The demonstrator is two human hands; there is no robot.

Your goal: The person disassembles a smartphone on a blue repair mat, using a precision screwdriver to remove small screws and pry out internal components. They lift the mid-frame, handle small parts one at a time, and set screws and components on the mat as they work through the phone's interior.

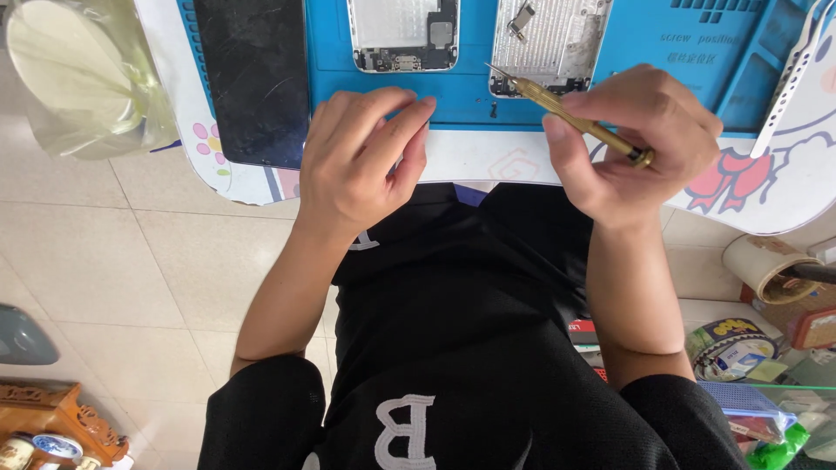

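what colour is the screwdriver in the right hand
Brass gold, seen in the head view: the screwdriver in the right hand.

A dark phone screen panel (255,74) is lying on the far left of the blue mat (662,52), beside a clear plastic bag (83,74) sitting further left. Tape rolls (730,344) are resting on the floor at near right, and a carved wooden stand (52,422) is sitting near left.

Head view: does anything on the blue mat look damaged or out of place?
The two phone housings lie opened, their insides bare. The dark phone screen overhangs the blue mat edge and looks scuffed. The right hand holds a brass screwdriver.
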